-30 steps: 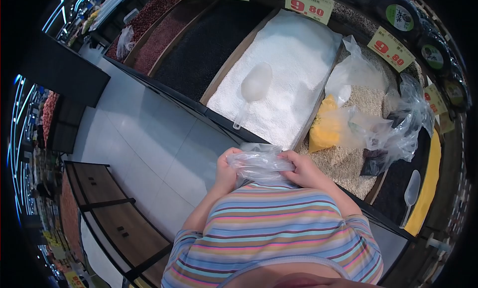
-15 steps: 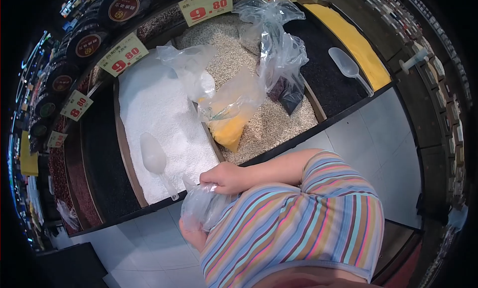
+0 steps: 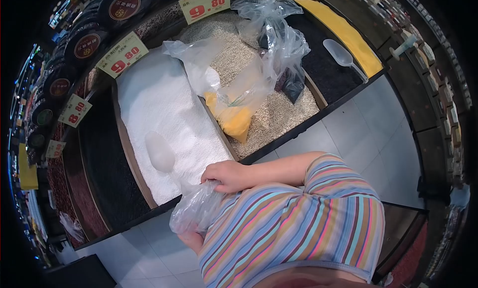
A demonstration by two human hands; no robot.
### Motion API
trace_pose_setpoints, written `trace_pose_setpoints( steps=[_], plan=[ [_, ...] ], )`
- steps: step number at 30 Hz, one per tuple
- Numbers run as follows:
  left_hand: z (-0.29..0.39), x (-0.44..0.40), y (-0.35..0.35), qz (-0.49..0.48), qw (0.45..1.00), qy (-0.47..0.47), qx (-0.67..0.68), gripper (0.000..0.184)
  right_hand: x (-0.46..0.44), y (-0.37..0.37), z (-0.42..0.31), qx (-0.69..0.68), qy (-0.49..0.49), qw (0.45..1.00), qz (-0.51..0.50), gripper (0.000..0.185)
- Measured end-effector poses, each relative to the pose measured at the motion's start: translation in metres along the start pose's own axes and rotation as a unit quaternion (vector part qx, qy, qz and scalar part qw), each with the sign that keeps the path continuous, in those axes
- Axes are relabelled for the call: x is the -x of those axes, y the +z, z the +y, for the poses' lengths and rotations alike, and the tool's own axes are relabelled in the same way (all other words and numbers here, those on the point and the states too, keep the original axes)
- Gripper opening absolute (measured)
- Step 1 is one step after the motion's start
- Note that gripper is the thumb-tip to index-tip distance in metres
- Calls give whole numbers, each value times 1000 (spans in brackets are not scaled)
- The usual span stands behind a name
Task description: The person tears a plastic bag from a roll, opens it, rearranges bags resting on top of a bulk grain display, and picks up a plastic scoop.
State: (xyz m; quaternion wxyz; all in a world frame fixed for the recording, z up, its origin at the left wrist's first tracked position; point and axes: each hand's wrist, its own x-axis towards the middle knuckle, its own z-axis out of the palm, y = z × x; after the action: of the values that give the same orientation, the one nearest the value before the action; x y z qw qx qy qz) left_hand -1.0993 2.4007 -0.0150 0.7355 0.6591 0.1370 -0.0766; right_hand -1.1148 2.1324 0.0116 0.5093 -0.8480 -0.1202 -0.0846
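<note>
A clear plastic bag [image 3: 196,208] hangs crumpled at the bin's front edge, low in front of my striped shirt. My right hand [image 3: 226,176] comes in from the right, fingers closed on the bag's upper part. Below, my left hand [image 3: 191,239] grips the bag from underneath; plastic and shirt cover most of its fingers. Close to the bag's top, a translucent scoop [image 3: 160,152] lies on white grain [image 3: 191,133], its handle partly hidden by the bag. Whether the bag holds anything, I cannot tell.
In the neighbouring bin of beige grain [image 3: 294,114] rest a bag of yellow grain [image 3: 235,122] and a bag with dark contents [image 3: 294,86]. Another scoop [image 3: 338,53] lies on black grain. Price signs [image 3: 123,54] and round dark containers [image 3: 87,45] line the back.
The plastic bag has spread out and shifted slightly left and down, now overlapping the scoop's handle. My right hand's fingers have loosened a little, and my left hand is slightly lower.
</note>
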Motion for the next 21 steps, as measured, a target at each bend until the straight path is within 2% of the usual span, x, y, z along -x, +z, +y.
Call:
trace_pose_setpoints(
  steps=[1,4,7,10,12,13,14,17,21],
  plan=[
    [1,-1,-4,13,1000,-4,5,41,-3,4,-1,-8,16,1000,-9,33],
    [-13,-15,-31,-42,998,41,-36,40,-13,19,-3,-28,26,999,-4,32],
    [-19,-23,-51,-38,988,69,-135,38,-22,30,-8,-52,31,998,2,27],
    [21,-7,-22,-67,997,34,-9,35,-30,37,-11,-49,32,998,3,22],
    [5,-13,-39,-59,998,10,-27,37,-36,48,-8,-76,25,997,14,23],
    [20,-8,-29,-48,999,-3,-25,39,-40,49,-9,-74,-6,997,22,24],
    [11,-17,-38,-114,992,44,-20,40,-45,51,-15,-109,9,994,20,25],
    [27,-20,-32,-119,990,75,2,44,-51,64,-14,-135,10,990,29,13],
    [41,-18,-33,-102,994,9,39,42,-58,74,-13,-180,7,983,45,14]
  ],
)
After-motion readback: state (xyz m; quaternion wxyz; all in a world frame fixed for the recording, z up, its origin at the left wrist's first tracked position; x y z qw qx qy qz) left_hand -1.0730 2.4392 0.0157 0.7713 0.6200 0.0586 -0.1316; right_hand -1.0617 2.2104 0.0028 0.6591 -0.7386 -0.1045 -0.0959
